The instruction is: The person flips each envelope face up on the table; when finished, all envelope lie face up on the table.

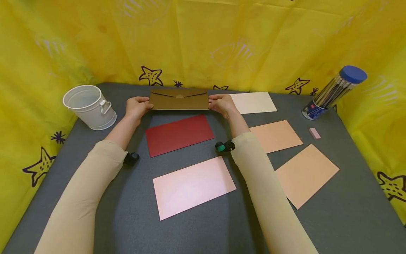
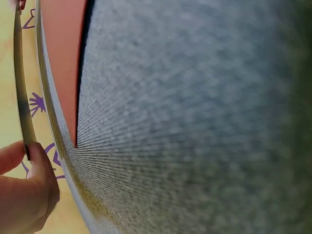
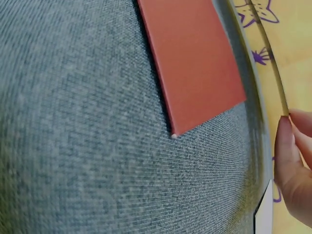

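Reading the clock from the red envelope, the brown envelope is at 12 o'clock, lifted off the table. The left hand pinches its 9 o'clock end and the right hand its 3 o'clock end, thumb against fingers; the hands are apart, with the envelope spanning them.

The grip is only on the short ends, so a slack pinch on one side would likely let it tip or drop onto the red envelope. Squeezing the hands inward could bow or crease it. At 2 o'clock the white envelope lies partly behind the right hand and could be nudged if that hand comes down. The right sleeve, if lowered, may drag the upper peach envelope at 3 o'clock.

The brown envelope is a thin, flat oblong, slightly curved when seen edge-on from the wrists; its flap has dark curved edges and a rounded tab. The red one is smooth and matt, while the pink envelope at 6 o'clock has a soft sheen. The table looks finely ribbed.
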The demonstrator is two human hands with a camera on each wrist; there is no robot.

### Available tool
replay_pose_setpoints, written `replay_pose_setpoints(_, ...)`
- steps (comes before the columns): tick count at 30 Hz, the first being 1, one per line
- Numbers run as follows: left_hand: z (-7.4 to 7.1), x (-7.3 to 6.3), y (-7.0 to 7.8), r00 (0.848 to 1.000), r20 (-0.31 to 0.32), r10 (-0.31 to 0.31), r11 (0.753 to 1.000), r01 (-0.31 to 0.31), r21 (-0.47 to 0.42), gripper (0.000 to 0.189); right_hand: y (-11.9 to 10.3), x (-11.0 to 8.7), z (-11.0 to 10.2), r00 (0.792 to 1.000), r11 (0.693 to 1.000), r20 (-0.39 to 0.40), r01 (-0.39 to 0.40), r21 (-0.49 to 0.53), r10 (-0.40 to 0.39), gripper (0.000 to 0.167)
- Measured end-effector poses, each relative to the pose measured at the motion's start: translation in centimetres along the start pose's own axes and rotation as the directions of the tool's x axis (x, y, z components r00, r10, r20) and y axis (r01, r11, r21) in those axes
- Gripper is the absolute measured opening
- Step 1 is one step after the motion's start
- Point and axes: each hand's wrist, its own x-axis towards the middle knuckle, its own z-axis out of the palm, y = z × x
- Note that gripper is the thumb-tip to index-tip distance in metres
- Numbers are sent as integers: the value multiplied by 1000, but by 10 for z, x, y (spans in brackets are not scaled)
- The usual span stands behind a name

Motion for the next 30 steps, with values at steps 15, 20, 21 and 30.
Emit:
replay_pose_setpoints(15,4,7,2,999,29,-42,982,36,183,55,6,4,4,999,999,24,31,-42,-30,50)
replay_pose_setpoints(20,2,7,-1,998,65,-26,983,14,183,55,6,3,2,997,999,67,26,-38,-24,50)
replay_pose_setpoints(21,1,7,-1,997,68,-25,984,12,180,55,6,3,1,997,999,76,25,-38,-22,50)
replay_pose_setpoints(30,-2,7,-3,997,71,-38,989,28,143,54,7,1,0,993,999,117,23,-31,-19,48)
